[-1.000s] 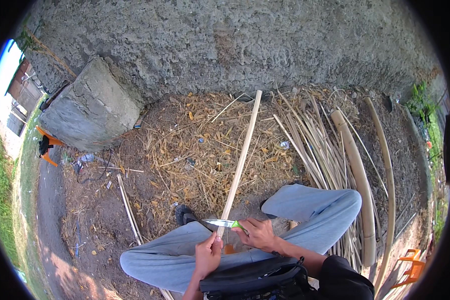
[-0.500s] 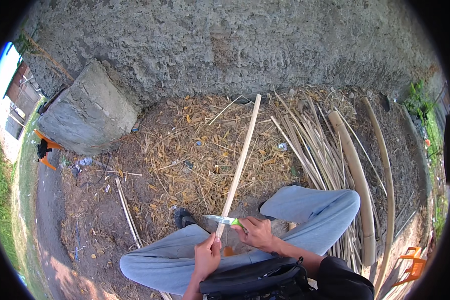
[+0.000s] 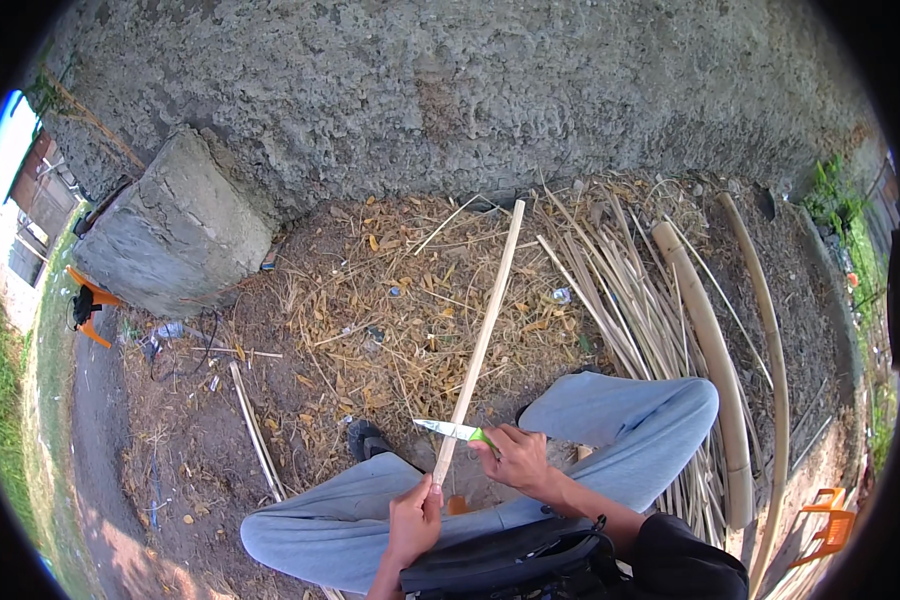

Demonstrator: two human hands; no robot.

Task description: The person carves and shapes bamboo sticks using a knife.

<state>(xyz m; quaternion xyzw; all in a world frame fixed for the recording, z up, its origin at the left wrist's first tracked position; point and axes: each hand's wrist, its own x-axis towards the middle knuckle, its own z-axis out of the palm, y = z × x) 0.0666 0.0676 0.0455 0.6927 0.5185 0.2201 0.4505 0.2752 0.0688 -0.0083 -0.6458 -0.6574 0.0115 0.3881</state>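
Note:
A long pale bamboo strip (image 3: 487, 330) slants away from my lap toward the wall. My left hand (image 3: 413, 518) is closed round its near end, thumb on top. In my right hand (image 3: 515, 459) is a knife (image 3: 450, 429) with a green handle and a short bright blade. The blade lies across the strip a little beyond my left hand, its tip pointing left. Whether the edge bites into the strip cannot be made out. The knife's handle is mostly hidden by my right fingers.
Many thin bamboo strips (image 3: 635, 300) lie piled at the right, beside a thick bamboo pole (image 3: 708, 370) and a thinner curved pole (image 3: 770, 340). A concrete block (image 3: 185, 235) stands at the left against the rough wall (image 3: 450, 90). Dry leaves and straw (image 3: 370, 300) cover the ground.
The knife has slid slightly away from my left hand along the strip, its blade now tilted a little differently. My left hand keeps its hold on the near end.

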